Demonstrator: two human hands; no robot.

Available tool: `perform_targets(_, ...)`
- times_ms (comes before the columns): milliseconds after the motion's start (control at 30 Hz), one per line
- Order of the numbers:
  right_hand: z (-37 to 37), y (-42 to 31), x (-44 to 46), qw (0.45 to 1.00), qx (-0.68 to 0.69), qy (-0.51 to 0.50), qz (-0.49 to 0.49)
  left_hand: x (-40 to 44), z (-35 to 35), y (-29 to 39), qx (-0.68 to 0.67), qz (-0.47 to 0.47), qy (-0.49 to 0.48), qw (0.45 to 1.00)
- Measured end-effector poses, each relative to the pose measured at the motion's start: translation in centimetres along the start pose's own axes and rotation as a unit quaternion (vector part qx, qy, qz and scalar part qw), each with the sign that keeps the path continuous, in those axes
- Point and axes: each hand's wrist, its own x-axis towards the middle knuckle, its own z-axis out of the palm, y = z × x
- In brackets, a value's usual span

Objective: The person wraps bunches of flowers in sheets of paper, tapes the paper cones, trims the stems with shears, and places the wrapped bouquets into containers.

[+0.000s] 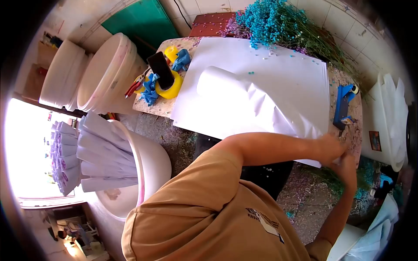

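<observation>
A white paper cone [261,100], rolled at its wide end and creased along its length, lies on a stack of white paper sheets [204,108] on the table. Its narrow end runs to my left hand [329,148], which is closed around it by the table's near right edge. My right hand [346,167] is just below, touching the left one, with its fingers pinched. A small pale bit shows between the hands, too blurred to name. Close above them sits a blue tape dispenser [342,106].
Blue-dyed flowers [270,21] with green stems lie at the table's back. Yellow tape rolls [170,89], a phone [160,69] and red-handled pliers [136,85] are at the left. A white bin [152,161] holds wrapped paper cones [104,152]. More buckets [106,78] stand behind.
</observation>
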Motion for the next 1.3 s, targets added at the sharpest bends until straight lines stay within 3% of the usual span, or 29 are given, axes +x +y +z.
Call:
perform_targets(67, 2.3, 1.3, -0.5, 0.999, 0.014, -0.041, -0.01, -2.0, 0.5, -0.4, 0.01, 0.035, -0.005, 0.999)
perform_targets(133, 2.5, 0.3, -0.4, 0.996, 0.028, -0.083, -0.024, -4.5, 0.9, -1.8, 0.025, 0.052, 0.067, 0.996)
perform_targets(300, 4.8, -5.4, 3.3, 0.999, 0.002, -0.024, -0.045, -18.8, -7.4, -9.7, -0.067, 0.032, 0.373, 0.925)
perform_targets(367, 5.5, -8.2, 5.1, 0.997, 0.013, 0.0, -0.079, -25.3, -10.9, -14.6, 0.012, -0.114, 0.516, 0.849)
perform_targets(400, 6.0, -9.5, 5.9, 0.998, 0.006, -0.005, -0.067, -28.8, -13.3, -17.6, 0.133, -0.158, 0.551, 0.809)
perform_targets(433, 6.4, -10.5, 6.6, 0.998, -0.001, -0.011, -0.056, -32.5, -15.8, -20.4, 0.225, -0.223, 0.568, 0.759)
perform_targets(467, 6.7, -10.7, 7.0, 0.998, -0.002, -0.013, -0.062, -34.9, -18.0, -21.3, 0.212, -0.369, 0.565, 0.707)
perform_targets(533, 7.2, -10.5, 7.9, 0.996, 0.002, -0.019, -0.082, -38.3, -20.1, -23.5, 0.273, -0.478, 0.566, 0.613)
perform_targets(733, 7.6, -11.3, 7.1, 0.998, -0.019, 0.0, -0.06, -40.3, -20.8, -30.0, 0.237, -0.534, 0.554, 0.594)
perform_targets(1000, 8.2, -10.6, 7.3, 0.997, -0.027, 0.006, -0.074, -41.4, -20.4, -30.8, 0.179, -0.494, 0.625, 0.578)
perform_targets(1067, 7.5, -10.5, 7.4, 0.997, -0.028, 0.001, -0.073, -41.6, -20.0, -29.6, 0.187, -0.463, 0.626, 0.599)
perform_targets(1233, 6.1, -9.6, 10.5, 0.966, 0.175, -0.162, -0.098, -44.5, -15.2, -23.1, 0.266, -0.508, 0.528, 0.627)
perform_targets(1300, 4.8, -12.6, 12.4, 0.947, 0.216, -0.225, -0.075, -46.3, -12.2, -22.8, 0.268, -0.495, 0.469, 0.681)
